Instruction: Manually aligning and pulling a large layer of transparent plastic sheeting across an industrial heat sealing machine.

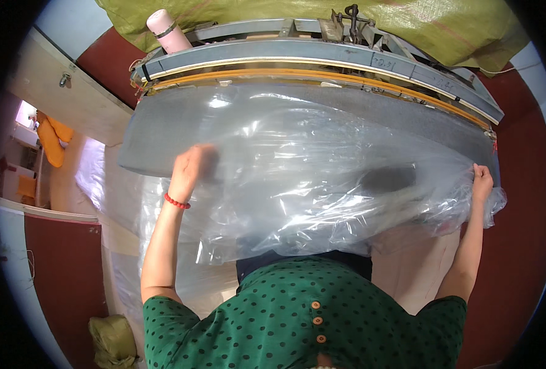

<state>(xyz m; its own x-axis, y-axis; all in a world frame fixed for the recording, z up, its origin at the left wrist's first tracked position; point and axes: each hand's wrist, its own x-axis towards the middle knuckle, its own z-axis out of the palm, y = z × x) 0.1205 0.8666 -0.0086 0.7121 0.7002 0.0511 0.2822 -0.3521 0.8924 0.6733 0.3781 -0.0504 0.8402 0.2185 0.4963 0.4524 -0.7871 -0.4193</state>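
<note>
I look down on a grey tabletop [162,132] spanning the upper middle of the frame. At centre left, my left hand [193,163] lies flat, fingers together, pressing a large clear plastic bag [310,178] onto it. The bag is already spread across most of the tabletop, still crinkled, its near edge hanging toward my green dotted blouse [297,313]. At far right, my right hand [482,179] pinches the bag's edge.

Sealing machine [322,58] close behind plastic sheet [322,178]
</note>
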